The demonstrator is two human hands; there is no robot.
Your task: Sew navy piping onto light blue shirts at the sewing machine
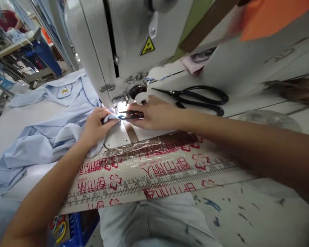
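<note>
The white counter point(18, 118) is the largest thing, and it carries all the work. On it stands the grey-white sewing machine point(134, 41), whose lamp shines brightly around the needle area. The light blue garment point(46, 144) lies in loose folds on the counter, to the left of the machine, and one edge of it reaches near the needle. Along the front border runs a printed measuring strip point(149, 181), together with red characters and flowers. The left hand point(99, 123) pinches the garment's edge between thumb and fingers. The right hand point(154, 111) is closed around small dark snips point(134, 116), which point toward this edge, just beside the left fingers; I cannot tell whether the blades touch the cloth. Behind the right hand lie large black scissors point(179, 93). Smaller still are the yellow warning triangle point(147, 46) on the machine and its white knob point(142, 98).
</note>
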